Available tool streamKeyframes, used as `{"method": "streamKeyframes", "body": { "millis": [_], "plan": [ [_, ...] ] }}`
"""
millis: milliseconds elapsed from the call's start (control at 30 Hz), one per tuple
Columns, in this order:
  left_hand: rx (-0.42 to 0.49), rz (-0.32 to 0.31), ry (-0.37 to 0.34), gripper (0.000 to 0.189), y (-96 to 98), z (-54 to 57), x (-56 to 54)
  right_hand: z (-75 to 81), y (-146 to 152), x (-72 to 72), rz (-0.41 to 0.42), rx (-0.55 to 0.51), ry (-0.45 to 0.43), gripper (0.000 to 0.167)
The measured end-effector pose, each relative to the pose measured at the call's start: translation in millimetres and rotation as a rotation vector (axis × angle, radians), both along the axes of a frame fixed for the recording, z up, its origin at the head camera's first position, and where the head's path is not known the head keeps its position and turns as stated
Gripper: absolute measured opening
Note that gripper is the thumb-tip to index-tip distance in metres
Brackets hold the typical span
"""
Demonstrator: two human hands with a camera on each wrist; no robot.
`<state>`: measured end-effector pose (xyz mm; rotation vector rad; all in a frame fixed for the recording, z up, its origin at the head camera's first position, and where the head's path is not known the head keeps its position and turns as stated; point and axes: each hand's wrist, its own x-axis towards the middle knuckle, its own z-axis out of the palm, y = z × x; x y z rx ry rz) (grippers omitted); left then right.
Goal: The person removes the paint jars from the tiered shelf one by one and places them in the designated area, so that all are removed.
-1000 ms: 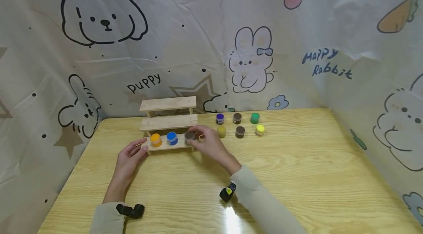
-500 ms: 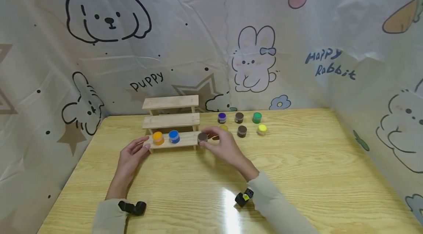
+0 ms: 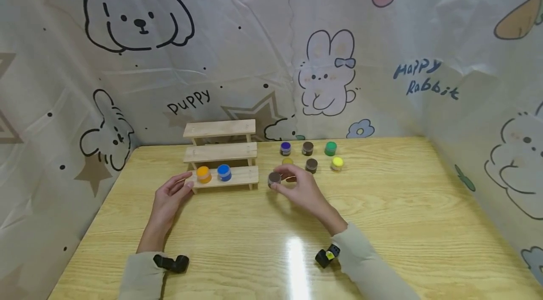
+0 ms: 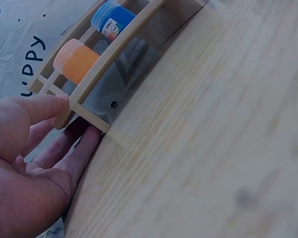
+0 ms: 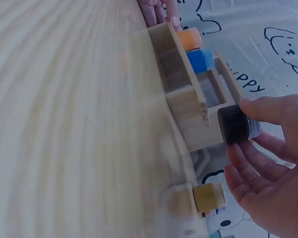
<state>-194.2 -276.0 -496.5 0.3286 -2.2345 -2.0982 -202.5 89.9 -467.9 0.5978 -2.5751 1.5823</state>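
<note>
A three-step wooden stand [image 3: 242,175] is at the back left of the table. On its lowest step sit an orange paint jar [image 3: 203,175] and a blue paint jar [image 3: 224,173]. My left hand [image 3: 167,203] grips the left end of that step, thumb on the plank's edge and fingers below it in the left wrist view. Off the stand's right end, my right hand [image 3: 306,194] pinches a dark paint jar [image 5: 232,124] between thumb and fingers. In the right wrist view it is held above the table surface. A mustard-yellow jar [image 5: 207,198] stands close by.
Right of the stand are a purple jar [image 3: 285,148], two dark brown jars, one at the back [image 3: 307,148] and one nearer [image 3: 311,165], a green jar [image 3: 330,148] and a bright yellow jar [image 3: 337,164]. A printed cloth [image 3: 250,45] hangs behind the wooden table [image 3: 237,239].
My right hand has carried the dark jar off the right end of the lowest step, moving right. My left hand keeps its hold on the stand. The head view has shifted slightly.
</note>
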Motion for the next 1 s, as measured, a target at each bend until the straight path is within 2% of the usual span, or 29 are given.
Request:
{"method": "streamKeyframes", "body": {
  "millis": [167, 467, 733, 1000],
  "plan": [
    [0.020, -0.002, 0.004, 0.048, 1.9, -1.2, -0.3, -5.3, 11.2, 1.2, -0.003, 0.022, -0.040, 0.037],
    [0.000, -0.008, 0.003, 0.048, 0.8, 0.8, -2.7, -6.6, 29.2, -1.1, -0.038, 0.041, -0.104, 0.034],
    [-0.002, -0.003, -0.007, 0.048, -0.8, 0.0, -0.2, -11.7, 35.1, -4.3, -0.012, 0.098, -0.142, 0.034],
    [0.014, 0.001, -0.006, 0.048, -0.5, -0.1, -0.7, -14.0, 37.7, -7.5, 0.017, 0.104, -0.154, 0.033]
  ]
}}
